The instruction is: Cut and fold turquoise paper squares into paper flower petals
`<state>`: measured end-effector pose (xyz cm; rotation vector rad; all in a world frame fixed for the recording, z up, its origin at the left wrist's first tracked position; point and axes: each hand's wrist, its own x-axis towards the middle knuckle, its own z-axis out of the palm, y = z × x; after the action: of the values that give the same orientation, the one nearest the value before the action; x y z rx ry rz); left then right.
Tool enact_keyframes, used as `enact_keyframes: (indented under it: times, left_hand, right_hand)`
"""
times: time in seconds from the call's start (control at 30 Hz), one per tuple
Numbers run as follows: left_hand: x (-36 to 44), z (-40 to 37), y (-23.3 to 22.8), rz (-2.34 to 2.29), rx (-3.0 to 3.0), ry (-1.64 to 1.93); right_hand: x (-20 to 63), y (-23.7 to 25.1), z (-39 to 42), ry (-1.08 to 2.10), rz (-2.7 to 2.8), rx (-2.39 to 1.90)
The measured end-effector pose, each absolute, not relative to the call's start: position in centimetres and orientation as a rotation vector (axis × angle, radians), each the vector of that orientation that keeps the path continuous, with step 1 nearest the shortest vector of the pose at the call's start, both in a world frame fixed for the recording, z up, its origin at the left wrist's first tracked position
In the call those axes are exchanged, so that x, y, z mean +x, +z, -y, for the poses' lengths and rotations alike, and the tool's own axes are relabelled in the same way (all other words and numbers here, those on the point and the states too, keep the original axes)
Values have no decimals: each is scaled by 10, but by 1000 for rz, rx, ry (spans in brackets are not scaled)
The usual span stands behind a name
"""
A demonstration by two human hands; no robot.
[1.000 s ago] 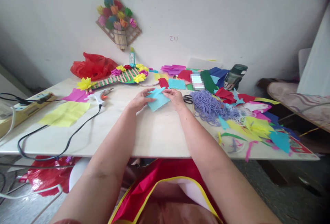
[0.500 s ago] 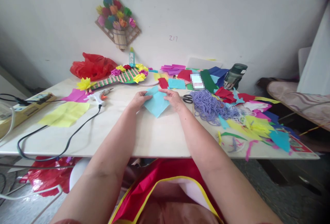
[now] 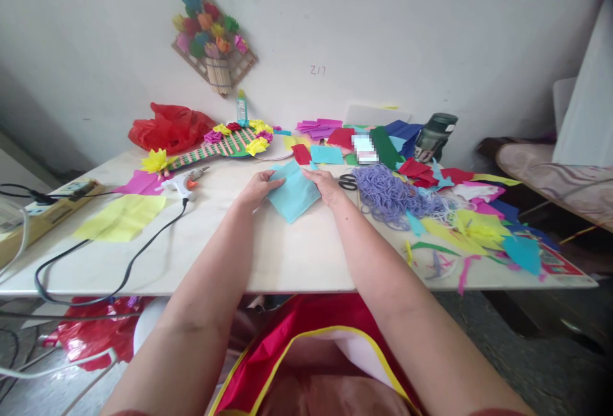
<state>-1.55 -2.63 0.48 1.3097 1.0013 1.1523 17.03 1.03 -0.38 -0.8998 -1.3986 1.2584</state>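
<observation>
A light blue sheet of crepe paper (image 3: 293, 194) is held just over the middle of the table, one corner pointing toward me. My left hand (image 3: 261, 187) pinches its left side between thumb and fingers. At the opposite side, my right hand (image 3: 322, 185) grips the paper's right corner. Black-handled scissors (image 3: 347, 182) lie right beside my right hand. Beyond the hands are a small red paper piece (image 3: 301, 154) and another light blue piece (image 3: 326, 154).
Left of my hands lie a hot glue gun (image 3: 184, 181), yellow paper (image 3: 121, 217) and a power strip (image 3: 52, 215). Behind them rests a flower-trimmed green craft (image 3: 215, 149). Purple yarn (image 3: 393, 196), coloured scraps (image 3: 479, 231) and a dark bottle (image 3: 435, 137) occupy the right.
My right hand has shifted slightly right and down with its edge of the blue paper, which looks more spread out. The left hand stays nearly in place. The view has tilted slightly.
</observation>
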Motion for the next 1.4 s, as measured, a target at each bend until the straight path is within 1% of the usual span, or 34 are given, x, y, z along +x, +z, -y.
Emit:
enact_keyframes:
  times: [0.1,0.27,0.47,0.87,1.2,1.4]
  left_hand:
    - [-14,27,4,-996,1297,1135]
    - [-14,27,5,-993,1208,1124]
    - [-15,29,9,-1042,1195,1087]
    - [-19,28,8,-1074,1281,959]
    - [-19,28,7,-1102,1281,978]
    - [-20,29,8,-1040,1251,1011]
  right_hand:
    - [170,-3,-7,1336,1387,-935]
    - [170,-2,-7,1338,1348,-948]
    - [172,0,-5,1464,1387,-940]
    - [173,3,-3,1486,1411,-1005]
    - [174,4,-3,1532,1352,-990]
    - [175,3,-3,1601,1310,-934]
